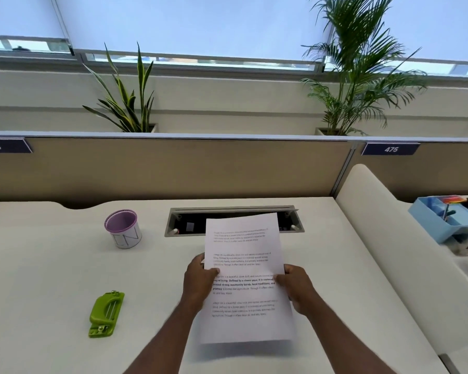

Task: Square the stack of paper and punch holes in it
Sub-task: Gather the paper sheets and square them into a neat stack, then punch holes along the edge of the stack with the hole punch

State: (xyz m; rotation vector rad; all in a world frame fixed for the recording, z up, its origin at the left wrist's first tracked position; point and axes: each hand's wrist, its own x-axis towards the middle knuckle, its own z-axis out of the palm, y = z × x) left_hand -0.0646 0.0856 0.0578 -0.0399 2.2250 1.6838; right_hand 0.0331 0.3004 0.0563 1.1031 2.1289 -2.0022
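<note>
The paper (245, 279) is held upright above the worktop (52, 265), each long edge pinched in the grip of the left hand (200, 282) and right hand (295, 286), presumably for tapping square; the punch (106, 314) is left well apart, untouched.

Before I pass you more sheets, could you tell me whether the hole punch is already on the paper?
No, the green hole punch lies alone on the desk, left of the paper.
</note>
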